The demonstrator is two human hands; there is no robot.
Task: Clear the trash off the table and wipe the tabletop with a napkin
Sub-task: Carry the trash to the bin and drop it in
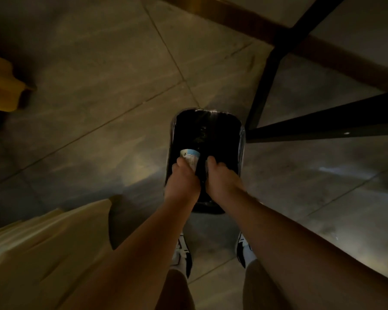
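A black bin (220, 121) lined with a dark bag stands on the tiled floor straight below me. My left hand (183, 180) is shut on a white and light-blue cup (191, 157), holding it over the near part of the bin's mouth. My right hand (222, 179) hovers beside it over the bin, fingers curled downward; whether it holds anything is hidden in the dark. The light is dim.
Black metal table legs (267, 79) and a crossbar (323, 124) rise just right of the bin, under a wooden table edge (244, 21). A pale yellow chair (43, 249) is at lower left, another yellow chair (2, 81) at far left. My shoes (182, 256) stand behind the bin.
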